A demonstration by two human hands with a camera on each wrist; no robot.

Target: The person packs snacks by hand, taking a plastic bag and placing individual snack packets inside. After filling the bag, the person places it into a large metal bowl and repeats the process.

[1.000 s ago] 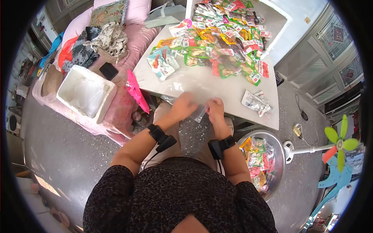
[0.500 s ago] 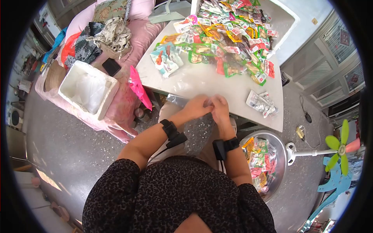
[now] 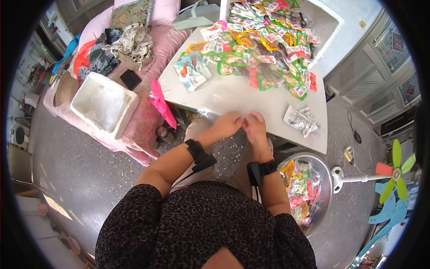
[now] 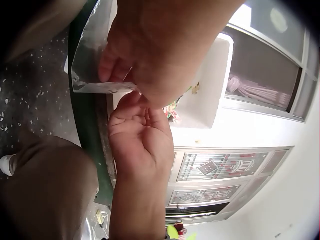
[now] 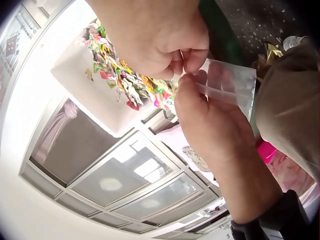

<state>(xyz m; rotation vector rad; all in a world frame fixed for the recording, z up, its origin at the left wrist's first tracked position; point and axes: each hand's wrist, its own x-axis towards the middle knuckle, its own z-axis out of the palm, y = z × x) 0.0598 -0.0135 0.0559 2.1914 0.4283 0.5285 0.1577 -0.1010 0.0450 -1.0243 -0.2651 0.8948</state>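
Note:
Both hands meet at the near edge of the table point(image 3: 224, 94), fingertips close together. Between them is a clear plastic bag point(image 5: 232, 82), its edge pinched by the left hand point(image 3: 227, 125) and the right hand point(image 3: 255, 127). In the left wrist view the bag's flat, see-through body point(image 4: 95, 65) spreads out beside the left fingers, over the table edge. The right palm point(image 4: 142, 145) faces up there, fingers curled in toward the bag's edge. Nothing shows inside the bag.
Many small colourful food packets point(image 3: 268, 45) spill from a white foam box point(image 3: 329, 27) across the table. White packets point(image 3: 302, 120) lie at the right corner. A metal basin point(image 3: 329, 188) of packets, a fan point(image 3: 396, 174) and an open foam box point(image 3: 83, 96) on the bed stand around.
One second ago the hands were apart with the bag stretched between them. The left hand has moved right to meet the right hand, and both now stay close together at the bag's edge.

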